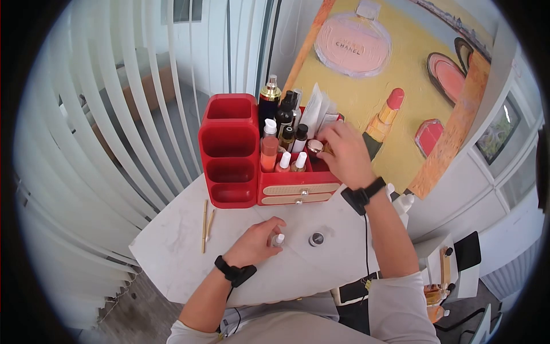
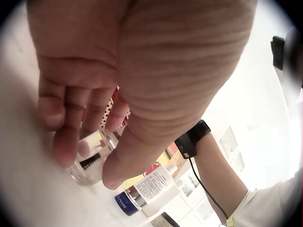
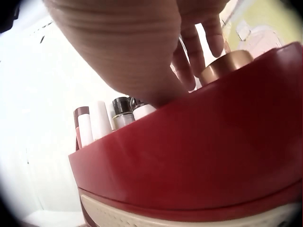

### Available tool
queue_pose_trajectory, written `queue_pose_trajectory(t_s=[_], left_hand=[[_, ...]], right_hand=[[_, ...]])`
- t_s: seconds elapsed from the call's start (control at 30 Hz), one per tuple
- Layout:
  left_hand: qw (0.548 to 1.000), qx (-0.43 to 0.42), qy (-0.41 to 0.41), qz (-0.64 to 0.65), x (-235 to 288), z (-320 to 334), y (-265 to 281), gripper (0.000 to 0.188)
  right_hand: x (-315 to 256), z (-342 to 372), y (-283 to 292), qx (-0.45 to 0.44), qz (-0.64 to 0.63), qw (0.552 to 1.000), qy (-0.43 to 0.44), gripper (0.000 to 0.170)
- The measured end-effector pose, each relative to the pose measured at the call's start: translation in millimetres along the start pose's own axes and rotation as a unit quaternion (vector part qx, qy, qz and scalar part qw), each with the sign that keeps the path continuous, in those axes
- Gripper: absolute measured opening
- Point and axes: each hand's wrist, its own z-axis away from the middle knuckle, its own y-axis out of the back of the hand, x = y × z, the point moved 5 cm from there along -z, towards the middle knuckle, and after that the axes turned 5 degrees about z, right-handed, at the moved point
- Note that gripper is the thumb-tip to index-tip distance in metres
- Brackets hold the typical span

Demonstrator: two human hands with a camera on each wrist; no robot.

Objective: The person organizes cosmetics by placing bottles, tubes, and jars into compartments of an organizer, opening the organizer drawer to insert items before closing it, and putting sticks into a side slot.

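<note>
On the white table, my left hand (image 1: 256, 241) has its thumb and fingers curled round a small clear bottle (image 2: 90, 163); its white cap (image 1: 279, 237) shows beside the fingertips. My right hand (image 1: 348, 153) reaches from above into the right side of the red organizer (image 1: 286, 179). A dark round jar with a shiny lid (image 1: 315, 147) is by its thumb side. In the right wrist view, its fingers (image 3: 191, 52) hang fairly straight beside a gold lid (image 3: 227, 66); the thumb tip is hidden behind the red wall, and no held thing can be made out.
Bottles and tubes (image 1: 285, 117) crowd the organizer's middle, beside a taller red unit with hollow compartments (image 1: 229, 166). A dark-topped jar (image 1: 316, 239) stands right of my left hand. Two thin sticks (image 1: 204, 226) lie at the left. Behind is a painted canvas (image 1: 401, 74); white bottles (image 1: 404, 202) stand at the right edge.
</note>
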Motion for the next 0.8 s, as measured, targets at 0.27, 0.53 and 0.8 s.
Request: queue_pose_trajectory(t_s=[0.27,0.53,0.8], left_hand=[[0.997,0.06,-0.019,-0.049,3.6,-0.5,4.6,0.047],[0.997,0.072,-0.019,-0.012,2.2,-1.4,4.6,0.043],[0.997,0.069,-0.011,-0.021,0.3,-1.1,6.2,0.046]], right_hand=[[-69.6,145.7,-11.2,-0.21,-0.117,0.962,-0.128,0.024],[-71.6,142.1,-3.8,-0.15,-0.342,0.907,-0.195,0.033],[18.5,83.4,21.8,0.064,-0.35,0.899,-0.256,0.042]])
